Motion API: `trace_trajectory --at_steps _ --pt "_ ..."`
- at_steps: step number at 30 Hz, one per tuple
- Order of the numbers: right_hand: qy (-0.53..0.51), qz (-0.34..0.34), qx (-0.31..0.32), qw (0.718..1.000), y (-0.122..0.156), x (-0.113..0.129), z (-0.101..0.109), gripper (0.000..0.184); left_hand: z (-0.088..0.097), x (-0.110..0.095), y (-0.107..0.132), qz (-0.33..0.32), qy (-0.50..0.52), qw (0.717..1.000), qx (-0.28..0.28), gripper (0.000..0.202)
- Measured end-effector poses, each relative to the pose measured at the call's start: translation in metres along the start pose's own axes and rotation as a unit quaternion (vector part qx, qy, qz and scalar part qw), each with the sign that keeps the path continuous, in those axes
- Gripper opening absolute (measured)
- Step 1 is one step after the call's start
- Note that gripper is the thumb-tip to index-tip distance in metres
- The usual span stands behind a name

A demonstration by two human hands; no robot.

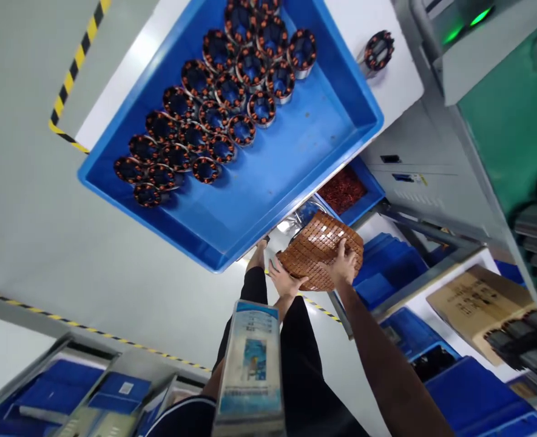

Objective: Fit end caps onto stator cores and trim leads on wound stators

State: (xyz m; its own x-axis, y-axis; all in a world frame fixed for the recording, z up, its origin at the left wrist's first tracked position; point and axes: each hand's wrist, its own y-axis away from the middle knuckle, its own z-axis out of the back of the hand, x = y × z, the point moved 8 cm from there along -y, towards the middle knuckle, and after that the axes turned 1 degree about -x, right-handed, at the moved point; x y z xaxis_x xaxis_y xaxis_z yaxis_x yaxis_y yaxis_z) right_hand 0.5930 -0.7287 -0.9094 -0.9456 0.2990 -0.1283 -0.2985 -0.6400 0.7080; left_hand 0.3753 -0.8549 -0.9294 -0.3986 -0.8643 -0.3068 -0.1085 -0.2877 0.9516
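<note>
A brown seat mat (318, 249) of small glossy tiles, curved on its surface, lies in front of my legs, below the edge of a large blue tray. My right hand (344, 265) is on the mat's right side, thumb and fingers pressed against the tiles as if gripping it. At the mat's lower left edge is my left hand (285, 280), fingers and thumb spread apart, with the thumb close to the tiles. Whether the left fingers touch the mat is unclear. What supports the mat is mostly hidden; shiny metal shows behind it.
The blue tray (286, 176) on a white table holds several wound motor stators (213, 115). Another stator (378, 51) stands on the tabletop. A blue bin (372, 188) with dark red pieces sits below. Right are blue bins and a cardboard box (472, 303). A badge (250, 370) hangs before me.
</note>
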Motion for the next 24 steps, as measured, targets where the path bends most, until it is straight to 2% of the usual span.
trace_trajectory --at_steps 2,5,8,11,14,20,24 --pt "0.007 -0.013 0.002 1.0 0.004 0.006 -0.008 0.147 0.01 -0.021 -0.009 -0.042 -0.062 0.996 -0.038 0.115" --pt "0.009 -0.032 0.007 0.999 0.009 0.016 -0.021 0.142 0.005 -0.06 -0.026 -0.144 -0.147 0.978 -0.031 0.105" --pt "0.006 -0.035 0.021 0.999 0.013 0.032 -0.032 0.139 -0.003 -0.077 -0.041 -0.182 -0.225 0.957 -0.023 0.095" --pt "0.003 0.0 0.051 0.999 0.014 0.052 -0.036 0.135 0.003 -0.075 -0.052 -0.159 -0.291 0.942 -0.046 0.092" --pt "0.006 0.08 0.096 0.992 0.017 0.067 -0.033 0.124 0.02 -0.074 -0.059 -0.116 -0.334 0.931 -0.09 0.09" --pt "0.044 0.239 0.187 0.952 0.027 0.062 -0.028 0.087 0.052 -0.086 -0.056 -0.024 -0.362 0.917 -0.164 0.082" --pt "0.043 0.305 0.209 0.928 0.016 0.068 -0.03 0.074 0.063 -0.092 -0.055 0.021 -0.362 0.917 -0.164 0.084"
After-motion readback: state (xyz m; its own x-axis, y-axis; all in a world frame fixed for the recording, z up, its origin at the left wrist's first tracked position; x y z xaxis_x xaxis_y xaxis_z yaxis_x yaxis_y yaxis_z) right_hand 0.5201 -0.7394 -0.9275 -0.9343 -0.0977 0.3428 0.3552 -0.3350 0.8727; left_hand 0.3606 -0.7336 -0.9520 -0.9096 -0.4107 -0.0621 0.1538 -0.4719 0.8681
